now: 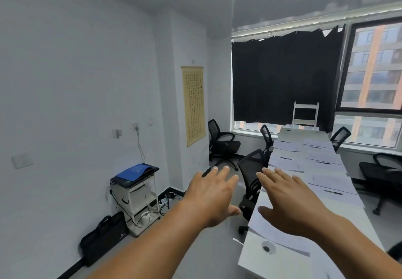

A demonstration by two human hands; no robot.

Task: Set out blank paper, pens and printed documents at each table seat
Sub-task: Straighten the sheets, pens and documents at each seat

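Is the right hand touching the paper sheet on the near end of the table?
Cannot tell. In the head view the right hand, fingers spread, lies over the paper sheet on the table, but no contact or gap shows plainly.

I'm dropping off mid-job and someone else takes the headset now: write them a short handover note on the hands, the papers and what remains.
Left hand: open, fingers spread, holding nothing, out over the floor beside the table.
Right hand: open, empty, above the sheets at the near end.
Long white table: paper sheets lie in two rows along both sides up towards the window; dark pens lie on several of them.
Done: most seats appear laid.
Left: check each seat for a pen and both kinds of paper; blank and printed cannot be told apart from here. Far end looks bare.
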